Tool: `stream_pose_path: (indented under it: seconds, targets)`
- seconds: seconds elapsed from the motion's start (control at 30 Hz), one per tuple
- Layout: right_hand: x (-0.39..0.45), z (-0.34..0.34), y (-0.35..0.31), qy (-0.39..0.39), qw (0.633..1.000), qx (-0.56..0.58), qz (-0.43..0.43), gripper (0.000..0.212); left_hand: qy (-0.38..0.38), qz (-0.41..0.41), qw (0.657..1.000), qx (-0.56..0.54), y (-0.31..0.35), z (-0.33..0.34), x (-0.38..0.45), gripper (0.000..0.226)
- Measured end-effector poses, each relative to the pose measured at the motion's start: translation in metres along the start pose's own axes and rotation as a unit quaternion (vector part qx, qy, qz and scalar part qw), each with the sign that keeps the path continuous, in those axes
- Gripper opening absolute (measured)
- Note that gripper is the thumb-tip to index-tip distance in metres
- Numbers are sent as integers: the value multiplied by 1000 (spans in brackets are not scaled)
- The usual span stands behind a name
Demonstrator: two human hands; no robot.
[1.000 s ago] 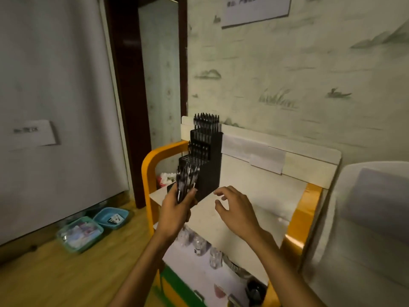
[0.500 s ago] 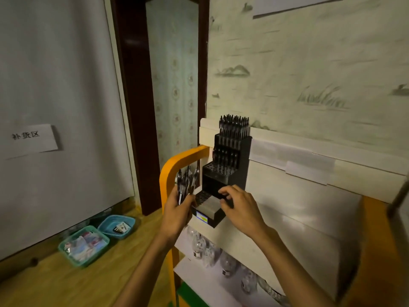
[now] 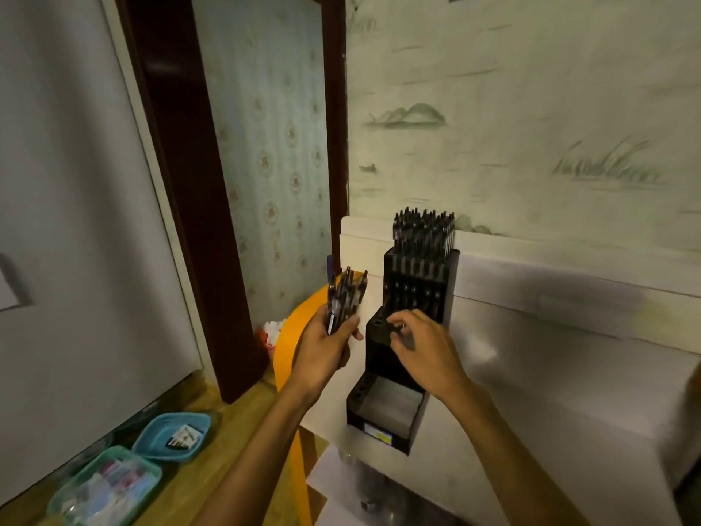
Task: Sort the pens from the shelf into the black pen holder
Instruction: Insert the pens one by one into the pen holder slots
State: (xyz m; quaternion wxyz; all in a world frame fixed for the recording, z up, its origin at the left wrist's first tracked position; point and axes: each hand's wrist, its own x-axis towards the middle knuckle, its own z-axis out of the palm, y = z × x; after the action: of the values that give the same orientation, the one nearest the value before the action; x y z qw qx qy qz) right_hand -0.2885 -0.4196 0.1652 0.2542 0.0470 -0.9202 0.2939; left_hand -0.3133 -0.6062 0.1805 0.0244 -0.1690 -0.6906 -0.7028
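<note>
Looking down, we see two blue baskets [image 3: 170,436] on the floor. Higher, our left hand [image 3: 326,345] grips a bundle of pens [image 3: 345,294] upright, beside the black pen holder [image 3: 402,347] on a white shelf [image 3: 550,373]. Our right hand [image 3: 425,347] curls over the holder's middle tier, seemingly pinching something small; we cannot tell what. More pens fill the top tier.

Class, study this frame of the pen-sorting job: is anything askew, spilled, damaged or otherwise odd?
Nothing looks spilled or damaged. The black pen holder stands upright on the white shelf, its top tiers filled. The left hand grips a fanned bundle of pens, which suits the job.
</note>
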Motion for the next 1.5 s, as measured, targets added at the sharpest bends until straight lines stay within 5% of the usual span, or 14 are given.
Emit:
stream_pose_path:
  seconds: [0.47,1.0,1.17,1.3,1.5]
  targets:
    - [58,15,-4,54,996,-66,41,17,-109,-28,992,-56,-38,-2,96,17]
    - [101,28,-3,160,968,85,174,11,-295,-66,950,-81,-62,3,171,10]
    - [103,28,0,183,937,209,209,13,-302,-57,949,-74,-70,9,176,25]
    - [104,33,0,209,904,304,214,17,-314,-52,946,-59,-70,8,181,11]
    - [108,31,7,291,894,252,228,12,-248,-50,967,17,-81,-11,210,27]
